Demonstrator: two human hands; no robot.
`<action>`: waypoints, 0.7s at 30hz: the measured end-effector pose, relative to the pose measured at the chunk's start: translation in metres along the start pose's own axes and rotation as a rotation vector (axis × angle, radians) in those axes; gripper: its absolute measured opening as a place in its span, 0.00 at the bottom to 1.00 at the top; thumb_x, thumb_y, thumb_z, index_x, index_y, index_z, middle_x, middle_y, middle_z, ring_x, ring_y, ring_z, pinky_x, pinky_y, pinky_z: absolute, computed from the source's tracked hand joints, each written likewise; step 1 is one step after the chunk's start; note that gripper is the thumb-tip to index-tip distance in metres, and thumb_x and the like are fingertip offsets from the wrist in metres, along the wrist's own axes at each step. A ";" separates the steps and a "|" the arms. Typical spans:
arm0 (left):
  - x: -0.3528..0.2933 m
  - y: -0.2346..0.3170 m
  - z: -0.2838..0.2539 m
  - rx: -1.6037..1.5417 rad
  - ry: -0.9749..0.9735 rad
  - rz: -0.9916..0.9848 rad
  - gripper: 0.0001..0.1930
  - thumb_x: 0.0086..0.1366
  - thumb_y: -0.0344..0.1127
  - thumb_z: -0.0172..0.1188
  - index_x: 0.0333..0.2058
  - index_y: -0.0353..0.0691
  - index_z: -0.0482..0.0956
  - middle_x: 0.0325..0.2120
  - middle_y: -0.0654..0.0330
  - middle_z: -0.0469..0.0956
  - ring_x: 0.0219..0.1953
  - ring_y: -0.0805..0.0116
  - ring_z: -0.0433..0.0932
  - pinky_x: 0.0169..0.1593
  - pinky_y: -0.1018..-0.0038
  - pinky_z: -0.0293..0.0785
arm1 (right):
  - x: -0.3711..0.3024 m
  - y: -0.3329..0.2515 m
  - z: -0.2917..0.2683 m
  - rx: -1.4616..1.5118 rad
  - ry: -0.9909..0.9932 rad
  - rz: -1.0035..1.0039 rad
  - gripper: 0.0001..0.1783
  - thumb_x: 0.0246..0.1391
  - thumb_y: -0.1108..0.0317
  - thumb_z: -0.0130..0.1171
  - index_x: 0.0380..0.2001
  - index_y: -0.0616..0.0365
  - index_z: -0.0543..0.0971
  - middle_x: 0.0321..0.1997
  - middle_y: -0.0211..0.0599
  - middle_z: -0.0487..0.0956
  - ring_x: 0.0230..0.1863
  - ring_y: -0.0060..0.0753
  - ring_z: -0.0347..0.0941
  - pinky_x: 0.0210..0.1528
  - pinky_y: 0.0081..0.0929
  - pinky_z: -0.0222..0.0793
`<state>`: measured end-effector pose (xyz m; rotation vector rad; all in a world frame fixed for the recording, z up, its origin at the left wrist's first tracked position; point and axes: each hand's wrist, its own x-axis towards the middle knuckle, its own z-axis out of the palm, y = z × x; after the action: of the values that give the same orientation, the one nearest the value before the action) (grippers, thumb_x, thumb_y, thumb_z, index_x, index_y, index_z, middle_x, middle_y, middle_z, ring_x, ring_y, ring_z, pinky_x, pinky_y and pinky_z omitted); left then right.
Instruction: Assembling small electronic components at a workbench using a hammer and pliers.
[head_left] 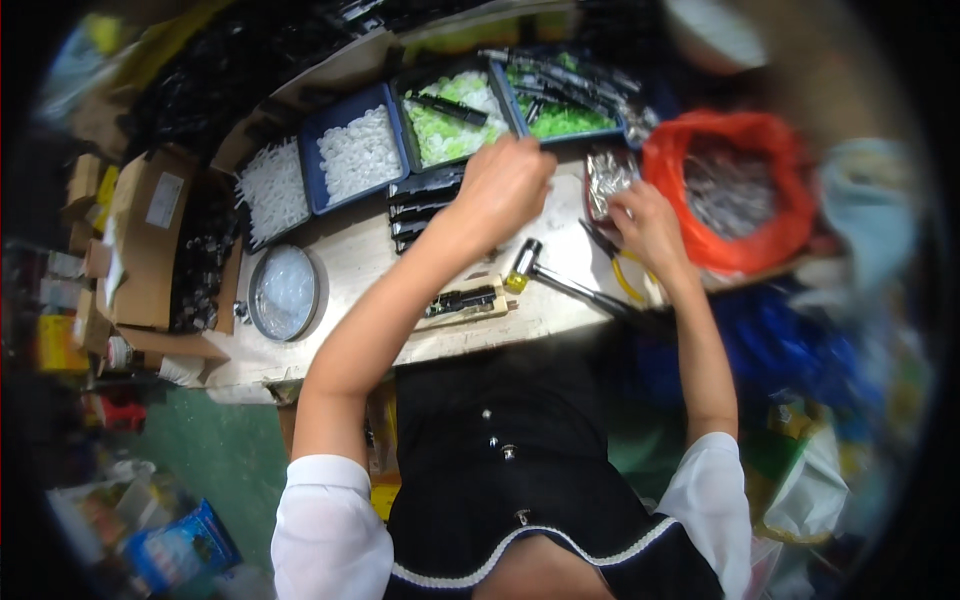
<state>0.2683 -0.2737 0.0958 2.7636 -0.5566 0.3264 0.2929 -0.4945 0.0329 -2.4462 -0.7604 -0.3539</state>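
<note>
Far left: brown cardboard boxes (140, 240) stacked at the bench edge, matt and creased.
Left of bench: a round shallow metal dish (284, 292) holding clear plastic pieces; behind it a blue plastic bin of small white parts (358, 152).
Middle bins: a dark tray of pale green translucent chips (450, 125) with black rod-like pieces lying across them.
My left hand (503, 185): fingers curled down at the front edge of the green trays; I cannot tell what, if anything, they pinch.
Below it: a small black assembly on a pale wooden block (466, 302), just beside a short hammer with a yellow-banded metal head (545, 272).
My right hand (648, 225): fingertips bent onto a crinkled silver foil bag (608, 178); grip unclear.
Right: an orange plastic bag (735, 190), glossy and slumped open over grey metal bits, crowding my right wrist.
</note>
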 end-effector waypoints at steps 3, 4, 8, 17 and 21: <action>0.065 -0.016 0.015 0.215 -0.167 -0.049 0.05 0.49 0.24 0.54 0.26 0.36 0.78 0.32 0.52 0.77 0.36 0.52 0.76 0.37 0.60 0.73 | 0.010 0.012 0.006 -0.085 -0.042 0.049 0.06 0.44 0.73 0.55 0.27 0.62 0.78 0.29 0.44 0.74 0.36 0.47 0.70 0.39 0.40 0.66; 0.075 -0.024 0.022 0.221 -0.165 -0.045 0.05 0.49 0.24 0.54 0.26 0.36 0.78 0.32 0.52 0.77 0.36 0.52 0.76 0.37 0.60 0.73 | 0.012 0.016 0.009 -0.127 -0.064 0.065 0.06 0.43 0.73 0.56 0.27 0.62 0.78 0.30 0.45 0.74 0.37 0.48 0.70 0.39 0.40 0.66; 0.099 -0.039 0.044 0.280 -0.260 -0.070 0.08 0.48 0.24 0.55 0.29 0.35 0.79 0.35 0.49 0.77 0.40 0.52 0.77 0.40 0.61 0.74 | 0.019 0.020 0.017 -0.216 -0.160 0.108 0.07 0.42 0.75 0.55 0.27 0.63 0.78 0.31 0.49 0.74 0.38 0.50 0.71 0.39 0.41 0.67; 0.110 -0.063 0.050 0.166 -0.285 -0.077 0.10 0.48 0.24 0.54 0.31 0.34 0.78 0.30 0.47 0.78 0.37 0.49 0.77 0.40 0.64 0.74 | 0.020 0.023 0.012 -0.129 -0.152 0.133 0.07 0.40 0.78 0.53 0.25 0.62 0.79 0.31 0.48 0.75 0.37 0.48 0.71 0.39 0.42 0.67; 0.103 -0.054 0.016 -0.344 -0.158 -0.222 0.07 0.50 0.25 0.58 0.30 0.33 0.78 0.23 0.53 0.78 0.28 0.61 0.78 0.34 0.72 0.75 | 0.013 0.030 0.008 -0.095 -0.031 0.095 0.07 0.42 0.76 0.54 0.26 0.60 0.80 0.30 0.44 0.74 0.38 0.45 0.71 0.41 0.39 0.67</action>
<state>0.3858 -0.2664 0.0960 2.4944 -0.3023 -0.0375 0.3217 -0.5048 0.0183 -2.5723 -0.6518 -0.3234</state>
